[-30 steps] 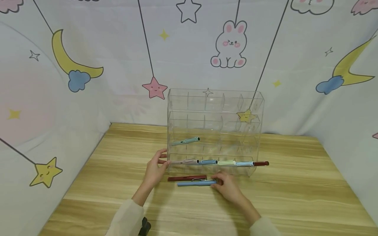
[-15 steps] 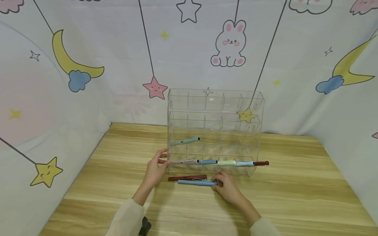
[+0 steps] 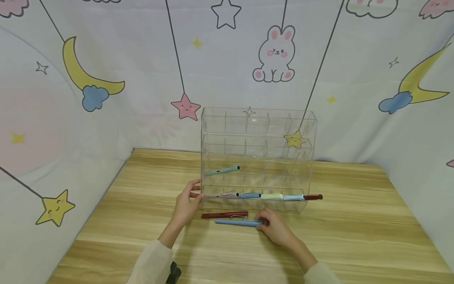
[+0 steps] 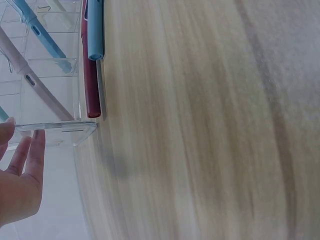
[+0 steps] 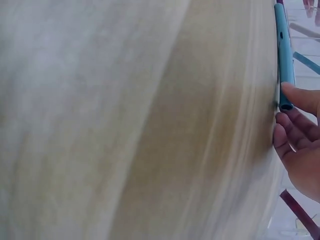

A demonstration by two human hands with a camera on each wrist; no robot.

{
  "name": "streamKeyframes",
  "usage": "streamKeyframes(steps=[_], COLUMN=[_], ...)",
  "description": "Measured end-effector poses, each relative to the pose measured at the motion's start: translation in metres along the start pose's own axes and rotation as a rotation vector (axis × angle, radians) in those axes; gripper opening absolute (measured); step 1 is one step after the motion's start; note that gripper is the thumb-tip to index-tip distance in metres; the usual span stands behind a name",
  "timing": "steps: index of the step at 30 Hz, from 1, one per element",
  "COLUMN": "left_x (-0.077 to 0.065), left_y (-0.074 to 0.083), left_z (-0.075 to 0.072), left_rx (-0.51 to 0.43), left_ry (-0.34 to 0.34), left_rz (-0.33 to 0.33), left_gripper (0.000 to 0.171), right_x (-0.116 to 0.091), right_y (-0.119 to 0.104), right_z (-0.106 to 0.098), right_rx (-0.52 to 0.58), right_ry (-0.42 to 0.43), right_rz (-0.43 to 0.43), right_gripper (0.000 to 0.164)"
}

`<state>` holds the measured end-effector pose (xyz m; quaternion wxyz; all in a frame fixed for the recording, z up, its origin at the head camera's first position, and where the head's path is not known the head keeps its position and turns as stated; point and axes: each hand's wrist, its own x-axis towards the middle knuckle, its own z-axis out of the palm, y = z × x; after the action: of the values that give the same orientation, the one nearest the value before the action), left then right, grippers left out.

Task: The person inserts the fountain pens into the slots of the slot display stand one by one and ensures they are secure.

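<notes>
My right hand (image 3: pixel 274 227) pinches the clip end of a light blue pen (image 3: pixel 234 223) between thumb and fingers, low over the table. Behind that pen lies a dark red pen (image 3: pixel 223 215), just in front of a clear acrylic pen rack (image 3: pixel 257 137). At the rack's left side, my left hand (image 3: pixel 187 202) grips the side panel, with thumb and fingers on either face of it in the left wrist view. The lowest tier bears a row of pens: a pinkish-grey pen (image 3: pixel 228 194), a blue pen (image 3: pixel 250 195), a pale green pen (image 3: pixel 272 196) and others.
One tier up rests a teal pen (image 3: pixel 223 170) at the left. Another dark red pen (image 3: pixel 313 197) juts past the rack's right side. A patterned cloth (image 3: pixel 227 71) hangs behind the wooden table (image 3: pixel 354 228). Something small and black (image 3: pixel 173 273) shows by the left sleeve.
The right hand has drawn the light blue pen slightly right and toward the person, widening its gap from the dark red pen. The left hand stays at the rack.
</notes>
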<state>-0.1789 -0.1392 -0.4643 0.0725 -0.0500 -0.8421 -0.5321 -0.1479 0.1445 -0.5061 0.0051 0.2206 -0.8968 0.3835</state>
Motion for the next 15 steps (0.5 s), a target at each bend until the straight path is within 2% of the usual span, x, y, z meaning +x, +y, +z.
streamKeyframes(steps=[10, 15], left_x=[0.000, 0.000], left_y=[0.000, -0.001], left_z=[0.000, 0.000], left_rx=[-0.007, -0.003], left_ry=[-0.005, -0.011], left_rz=[0.003, 0.012], left_gripper=[0.044, 0.044], right_x=[-0.004, -0.004], right_y=[-0.012, -0.020], right_z=[-0.017, -0.029], right_rx=[0.051, 0.133], right_ry=[-0.068, -0.093], right_rz=[-0.021, -0.039], right_gripper=[0.016, 0.015])
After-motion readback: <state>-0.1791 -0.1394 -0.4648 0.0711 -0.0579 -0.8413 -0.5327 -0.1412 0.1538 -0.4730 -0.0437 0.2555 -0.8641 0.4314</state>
